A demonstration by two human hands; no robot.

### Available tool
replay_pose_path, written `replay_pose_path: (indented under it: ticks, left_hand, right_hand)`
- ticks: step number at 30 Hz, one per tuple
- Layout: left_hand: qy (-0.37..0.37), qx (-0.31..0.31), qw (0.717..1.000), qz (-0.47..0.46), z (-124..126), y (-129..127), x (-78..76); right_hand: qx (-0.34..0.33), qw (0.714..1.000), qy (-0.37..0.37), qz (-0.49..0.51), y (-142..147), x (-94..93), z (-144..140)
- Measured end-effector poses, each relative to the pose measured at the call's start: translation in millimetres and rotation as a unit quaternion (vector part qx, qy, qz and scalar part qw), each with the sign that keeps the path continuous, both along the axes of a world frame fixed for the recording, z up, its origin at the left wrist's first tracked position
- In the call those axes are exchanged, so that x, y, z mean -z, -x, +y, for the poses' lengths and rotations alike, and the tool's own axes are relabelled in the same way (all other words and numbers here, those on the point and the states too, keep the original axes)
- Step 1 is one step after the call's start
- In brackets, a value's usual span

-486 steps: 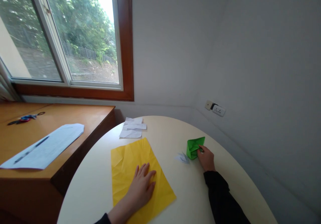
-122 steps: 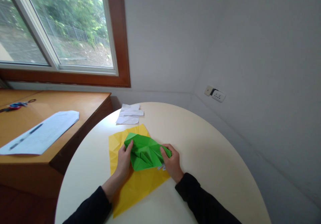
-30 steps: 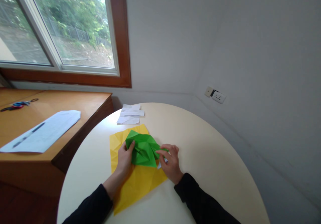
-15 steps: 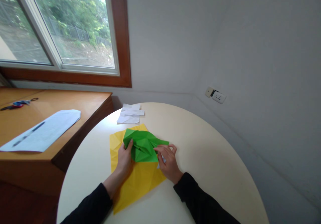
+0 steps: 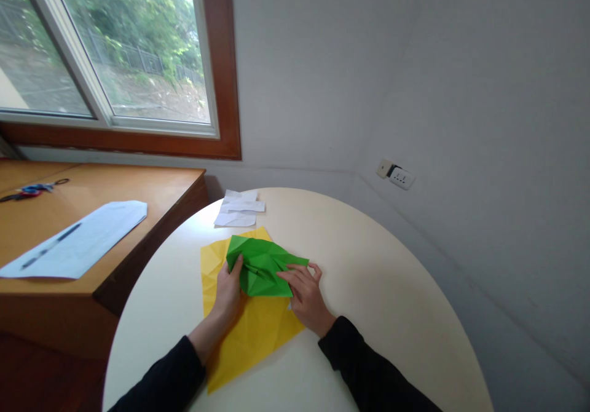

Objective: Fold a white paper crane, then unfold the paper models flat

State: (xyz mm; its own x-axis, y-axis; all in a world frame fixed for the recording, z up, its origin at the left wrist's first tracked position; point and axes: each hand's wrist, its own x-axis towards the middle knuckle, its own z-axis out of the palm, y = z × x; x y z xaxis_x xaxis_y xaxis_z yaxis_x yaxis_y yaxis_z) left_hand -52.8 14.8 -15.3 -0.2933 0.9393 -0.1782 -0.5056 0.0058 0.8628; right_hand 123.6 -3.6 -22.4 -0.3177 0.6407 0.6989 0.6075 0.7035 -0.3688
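Observation:
A creased sheet of green paper (image 5: 265, 267) is held between both hands above a larger sheet of yellow paper (image 5: 251, 338). My left hand (image 5: 228, 289) pinches its left side, thumb on top and the other fingers hidden beneath. At the right side, my right hand (image 5: 308, 295) has its fingers bent over the green paper, gripping its edge. Folds run across the green sheet, gathering near its middle. A small white bit (image 5: 290, 306) peeks out beside my right thumb; I cannot tell what it is. The yellow paper lies creased on the round table (image 5: 369, 313).
White paper pieces (image 5: 237, 209) lie at the table's far edge. On the wooden desk (image 5: 170, 194) to the left are white sheets (image 5: 101, 233) with a pen (image 5: 53, 246), and scissors (image 5: 34, 190). A wall socket (image 5: 402, 178) is at the right.
My right fingers have shifted slightly left over the green paper, and its lower right corner now lies flatter. Less of the white bit shows. My left hand keeps its hold.

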Motion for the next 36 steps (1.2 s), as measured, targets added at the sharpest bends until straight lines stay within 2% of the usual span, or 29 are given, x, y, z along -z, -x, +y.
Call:
replay_pose_path:
  ticks: [10, 23, 36]
  left_hand:
    - [0.002, -0.012, 1.000, 0.003, 3, 2, 3.2]
    - [0.042, -0.041, 0.997, -0.053, 3, 2, -10.6]
    - [0.039, -0.092, 0.992, -0.080, 10, 11, -7.8]
  right_hand:
    - [0.001, 0.999, -0.028, 0.029, 3, 0.3, 1]
    - [0.009, 0.996, -0.077, 0.046, 3, -6.1, -3]
    - [0.002, 0.996, -0.079, 0.039, 2, -5.3, -2]
